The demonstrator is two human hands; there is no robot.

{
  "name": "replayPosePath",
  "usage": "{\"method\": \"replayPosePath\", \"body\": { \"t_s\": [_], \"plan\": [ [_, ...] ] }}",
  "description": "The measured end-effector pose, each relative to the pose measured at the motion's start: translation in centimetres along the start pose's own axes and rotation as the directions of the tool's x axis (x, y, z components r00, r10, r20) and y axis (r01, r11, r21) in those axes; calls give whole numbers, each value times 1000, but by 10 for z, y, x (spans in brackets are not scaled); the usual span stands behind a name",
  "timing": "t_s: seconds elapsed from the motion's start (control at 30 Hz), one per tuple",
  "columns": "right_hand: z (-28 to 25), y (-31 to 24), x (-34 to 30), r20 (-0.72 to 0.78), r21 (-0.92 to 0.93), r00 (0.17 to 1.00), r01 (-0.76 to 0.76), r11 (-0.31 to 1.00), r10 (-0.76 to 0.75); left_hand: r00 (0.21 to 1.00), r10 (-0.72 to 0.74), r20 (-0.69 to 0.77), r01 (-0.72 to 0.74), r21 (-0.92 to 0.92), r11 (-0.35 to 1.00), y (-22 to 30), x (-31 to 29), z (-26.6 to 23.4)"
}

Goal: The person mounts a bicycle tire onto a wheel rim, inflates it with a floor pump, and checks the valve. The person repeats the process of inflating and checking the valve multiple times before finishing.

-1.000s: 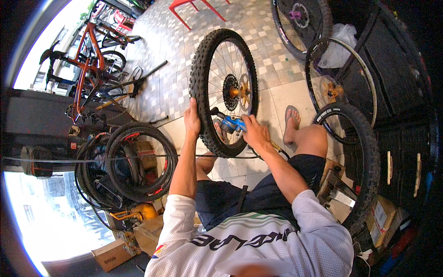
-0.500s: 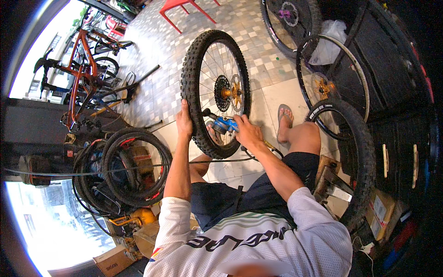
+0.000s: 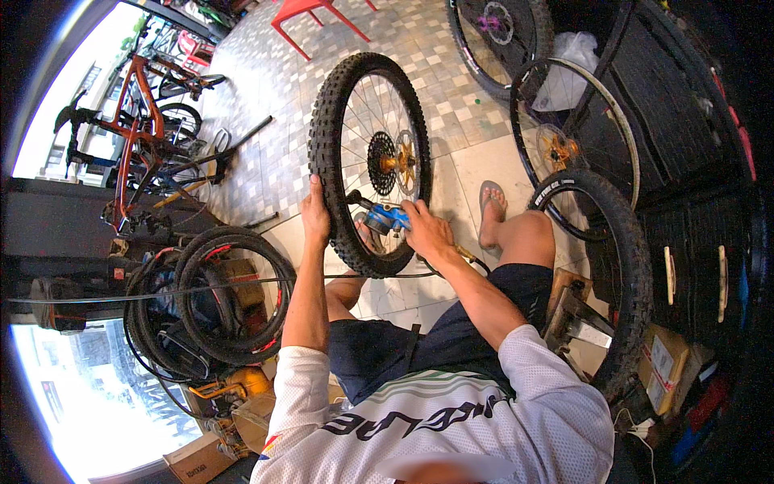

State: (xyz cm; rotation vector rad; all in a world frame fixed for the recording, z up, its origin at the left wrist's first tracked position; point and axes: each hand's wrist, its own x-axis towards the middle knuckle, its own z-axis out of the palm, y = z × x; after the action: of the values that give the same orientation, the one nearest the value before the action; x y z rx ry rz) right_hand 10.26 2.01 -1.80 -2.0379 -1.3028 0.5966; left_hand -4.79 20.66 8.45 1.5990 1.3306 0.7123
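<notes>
A bicycle wheel with a knobbly black tyre (image 3: 322, 137) stands upright in front of me, its cassette (image 3: 381, 152) and gold hub and brake disc (image 3: 406, 161) visible through the spokes. My left hand (image 3: 315, 214) grips the tyre's left side, thumb pointing up. In my right hand (image 3: 427, 230) is a blue tire inflator (image 3: 386, 219) with a round gauge. Its black head reaches the inside of the rim at the lower left; whether it sits on the valve is too small to tell. An air hose (image 3: 481, 264) trails from beneath my right hand across my lap.
Several loose tyres (image 3: 197, 323) lie at the left, below an orange bike frame (image 3: 129, 153). Wheels and a large tyre (image 3: 633, 274) lean along black cabinets (image 3: 693, 234) on the right. A red chair (image 3: 310, 16) stands ahead; cardboard boxes (image 3: 665, 367) sit at lower right.
The whole view has shifted slightly, so everything sits a little further left. Both hands keep their hold on the wheel and the tire inflator.
</notes>
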Motion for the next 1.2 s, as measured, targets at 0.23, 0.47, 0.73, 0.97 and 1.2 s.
{"method": "replayPosePath", "body": {
  "t_s": [0.23, 0.47, 0.73, 0.97, 1.2],
  "plan": [
    [-1, 1, 0, 2, -2, 1000, 6, 1000, -6, 1000, -20, 7, 20, -29, 999, 0, 1, -1],
    [-1, -3, -1, -25, 7, 1000, 18, 1000, -17, 1000, 2, 0, -2, 58, 998, -16, 13, -7],
    [3, 2, 0, -42, -4, 999, 14, 1000, -14, 999, -38, 13, 38, 32, 999, -3, 5, -2],
    [4, 2, 0, -49, 7, 998, 38, 999, -38, 1000, -12, 9, 11, 74, 997, 1, 4, -5],
    [2, 2, -1, -25, 10, 999, 25, 1000, -24, 999, -20, 25, 20, 23, 1000, 2, 3, -3]
  ]
}}
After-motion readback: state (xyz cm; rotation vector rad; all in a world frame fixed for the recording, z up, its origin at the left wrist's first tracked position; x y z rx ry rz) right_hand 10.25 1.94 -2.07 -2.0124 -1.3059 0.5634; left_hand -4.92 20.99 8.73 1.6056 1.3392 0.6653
